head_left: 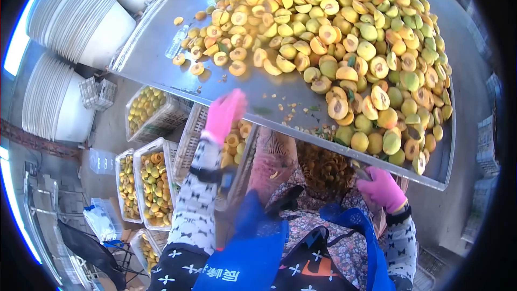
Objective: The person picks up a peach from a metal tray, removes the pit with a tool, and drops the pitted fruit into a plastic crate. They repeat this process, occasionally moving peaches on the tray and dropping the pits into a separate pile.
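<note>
My left hand [225,113], in a pink glove, is over the near edge of the metal table [145,48], above a crate of peach halves [232,143]. Motion blurs its fingers, so their grip cannot be told. My right hand [383,187], also gloved in pink, is closed just below the table edge. It grips something small whose kind I cannot make out. A large heap of peaches [344,48], many cut in half with pits showing, covers the table's right side. Brown peach pits [326,170] fill a container between my knees.
Crates of yellow fruit [156,188] stand on the floor at left, with another fruit crate [148,110] nearer the table. Stacked white tubs [81,21] line the upper left. A clear plastic bottle [176,42] lies on the table. White crates [486,140] stand at far right.
</note>
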Demonstrator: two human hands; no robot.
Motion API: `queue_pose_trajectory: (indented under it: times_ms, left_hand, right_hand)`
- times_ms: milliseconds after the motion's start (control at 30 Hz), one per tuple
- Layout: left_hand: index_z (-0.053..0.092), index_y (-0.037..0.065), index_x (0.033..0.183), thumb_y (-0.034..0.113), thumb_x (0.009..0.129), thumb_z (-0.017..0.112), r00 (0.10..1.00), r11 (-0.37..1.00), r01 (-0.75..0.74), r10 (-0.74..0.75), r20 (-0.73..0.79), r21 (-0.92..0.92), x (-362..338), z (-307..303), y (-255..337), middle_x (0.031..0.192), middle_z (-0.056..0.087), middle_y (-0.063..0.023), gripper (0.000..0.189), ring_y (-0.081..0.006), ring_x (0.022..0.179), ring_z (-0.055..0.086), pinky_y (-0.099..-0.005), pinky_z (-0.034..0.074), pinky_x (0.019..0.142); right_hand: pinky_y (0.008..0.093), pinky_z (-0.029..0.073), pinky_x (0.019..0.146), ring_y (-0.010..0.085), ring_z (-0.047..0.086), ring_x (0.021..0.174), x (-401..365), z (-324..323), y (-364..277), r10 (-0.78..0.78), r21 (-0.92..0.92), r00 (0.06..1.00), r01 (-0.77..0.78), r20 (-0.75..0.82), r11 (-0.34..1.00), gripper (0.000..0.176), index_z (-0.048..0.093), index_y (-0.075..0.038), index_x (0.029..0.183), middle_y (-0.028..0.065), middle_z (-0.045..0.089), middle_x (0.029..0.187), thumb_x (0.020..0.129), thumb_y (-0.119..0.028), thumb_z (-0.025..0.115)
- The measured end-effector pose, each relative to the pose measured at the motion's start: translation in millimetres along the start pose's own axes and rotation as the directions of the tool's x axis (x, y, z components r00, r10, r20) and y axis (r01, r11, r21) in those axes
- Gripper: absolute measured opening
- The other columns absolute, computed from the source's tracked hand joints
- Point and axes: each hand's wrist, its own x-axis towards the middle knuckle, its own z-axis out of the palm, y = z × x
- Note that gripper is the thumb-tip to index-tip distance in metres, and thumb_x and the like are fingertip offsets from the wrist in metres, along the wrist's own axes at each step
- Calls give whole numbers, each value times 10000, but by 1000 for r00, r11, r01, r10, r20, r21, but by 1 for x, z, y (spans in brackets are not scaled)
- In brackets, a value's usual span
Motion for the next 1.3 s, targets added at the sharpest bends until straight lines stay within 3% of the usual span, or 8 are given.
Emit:
queue_pose_trajectory:
  times_ms: [233,300,367,400,467,533,867,1300]
  left_hand:
    - [668,-4,1070,441,858,706,966,974,186,-157,-206,127,161,105,-30,885,685,-127,495,-196,750,652,-327,516,675]
    - [683,40,1016,356,889,625,899,627,-217,428,-98,748,218,87,-95,896,695,-122,346,-234,780,661,-372,533,631]
    - [670,100,1097,269,903,599,948,585,-286,287,136,759,147,86,-42,957,686,-113,267,-229,870,669,-354,556,735]
    - [632,97,1179,251,895,617,730,467,-601,651,208,649,136,72,-71,1043,662,-91,323,-230,874,671,-378,563,778]
    - [579,86,1276,229,891,637,996,893,-94,89,-32,-441,115,71,-66,1114,634,-78,414,-241,882,661,-389,576,743]
    - [499,74,1347,232,905,646,967,816,46,107,229,-577,48,74,-33,1164,615,-98,491,-272,982,635,-366,553,776]
    - [496,68,1360,267,969,557,849,953,123,44,526,-279,-85,134,-51,1105,642,-134,443,-251,980,630,-348,526,755]
    - [525,22,1287,204,993,528,812,797,305,68,579,-521,-126,183,-12,1182,605,-157,345,-297,1105,604,-427,511,957]
  right_hand:
    - [341,493,642,194,643,706,-37,7,-8,88,52,994,-85,-59,995,292,625,7,1029,70,640,754,847,-210,695]
    - [366,510,609,259,652,680,-22,15,23,-182,-243,980,157,-83,957,283,621,-2,1025,116,635,759,844,-197,715]
    - [406,518,613,341,654,708,-28,17,29,-349,-312,926,292,-145,904,299,614,-12,1044,167,638,794,835,-193,727]
    - [433,517,634,390,650,749,-27,20,14,-374,-245,899,319,-228,916,319,610,-17,1065,196,644,827,828,-195,728]
    - [437,515,637,380,655,762,-32,33,-1,-449,-279,767,356,-458,892,345,593,-20,1113,184,660,876,847,-204,715]
    - [438,525,637,367,666,775,-22,55,13,-372,-260,679,266,-633,928,354,585,-27,1137,185,663,889,857,-202,712]
    - [462,506,697,390,649,820,-34,68,25,43,-104,983,-63,-179,993,295,623,-55,1071,186,657,924,864,-254,691]
    - [484,518,641,360,656,773,-5,75,-34,-653,-412,623,508,-431,756,328,543,-55,1098,146,648,892,877,-264,667]
